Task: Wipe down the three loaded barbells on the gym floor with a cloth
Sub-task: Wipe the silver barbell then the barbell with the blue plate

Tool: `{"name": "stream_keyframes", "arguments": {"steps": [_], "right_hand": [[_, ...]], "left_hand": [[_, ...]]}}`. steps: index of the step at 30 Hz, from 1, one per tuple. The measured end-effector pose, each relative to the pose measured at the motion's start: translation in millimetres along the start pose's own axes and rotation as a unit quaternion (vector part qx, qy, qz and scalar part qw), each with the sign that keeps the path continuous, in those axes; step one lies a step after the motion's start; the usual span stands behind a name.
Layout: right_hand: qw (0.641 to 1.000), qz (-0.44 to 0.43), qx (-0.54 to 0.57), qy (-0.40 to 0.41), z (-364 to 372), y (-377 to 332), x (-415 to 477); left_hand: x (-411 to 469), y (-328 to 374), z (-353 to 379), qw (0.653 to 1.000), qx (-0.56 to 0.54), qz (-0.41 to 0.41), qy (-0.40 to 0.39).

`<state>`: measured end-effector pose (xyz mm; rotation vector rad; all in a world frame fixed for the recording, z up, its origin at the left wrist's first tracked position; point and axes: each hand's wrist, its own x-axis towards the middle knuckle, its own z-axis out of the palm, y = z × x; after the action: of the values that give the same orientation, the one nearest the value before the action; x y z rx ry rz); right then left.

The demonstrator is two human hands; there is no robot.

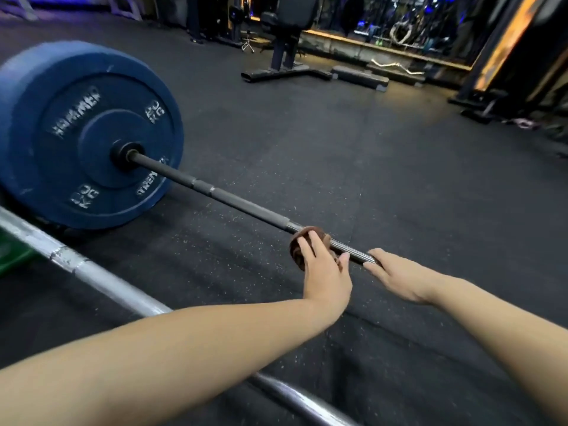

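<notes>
A dark barbell bar point(215, 192) runs from a blue 20 kg bumper plate point(76, 130) at the left down toward the middle. A brown cloth point(299, 245) is wrapped around the bar, and my left hand point(322, 272) is closed over it. Just to the right, my right hand point(396, 275) rests on the same bar with its fingers curled on the shaft. A second, silver barbell bar point(101, 279) lies nearer to me and passes under my left forearm. A green plate point(12, 253) shows at its left end.
Black speckled rubber floor point(368, 179) spreads around the bars. A bench or machine base point(285, 72) stands at the back centre, with a low step beside it. A rack frame point(498, 72) rises at the far right. A curl bar point(396, 67) lies by the back wall.
</notes>
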<state>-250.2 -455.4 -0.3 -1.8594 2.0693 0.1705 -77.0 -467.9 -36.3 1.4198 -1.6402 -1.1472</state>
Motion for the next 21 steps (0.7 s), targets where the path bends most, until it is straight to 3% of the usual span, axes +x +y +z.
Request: {"name": "stream_keyframes", "arguments": {"steps": [3,6,9,11,15,19,21], "right_hand": [[1.0,-0.016,-0.005,0.025,7,6,2],[0.997,-0.018,-0.022,0.069,17,7,2],[0.996,-0.008,-0.032,0.088,20,6,3],[0.997,-0.007,-0.025,0.073,18,4,5],[0.997,-0.007,-0.021,0.077,17,3,3],[0.997,0.005,-0.009,0.079,15,-2,-1],[0.997,0.004,-0.003,0.075,13,0,-5]], "left_hand": [[11,-5,-11,0.999,-0.024,-0.001,0.027],[44,-21,-43,0.991,-0.005,-0.026,0.131],[94,-30,-91,0.965,-0.026,-0.104,0.241],[109,-32,-109,0.953,-0.045,-0.149,0.26],[67,-17,-65,0.974,-0.021,-0.06,0.216],[1,4,15,0.998,-0.013,0.019,0.056],[-27,21,38,1.0,-0.01,0.018,-0.006]]}}
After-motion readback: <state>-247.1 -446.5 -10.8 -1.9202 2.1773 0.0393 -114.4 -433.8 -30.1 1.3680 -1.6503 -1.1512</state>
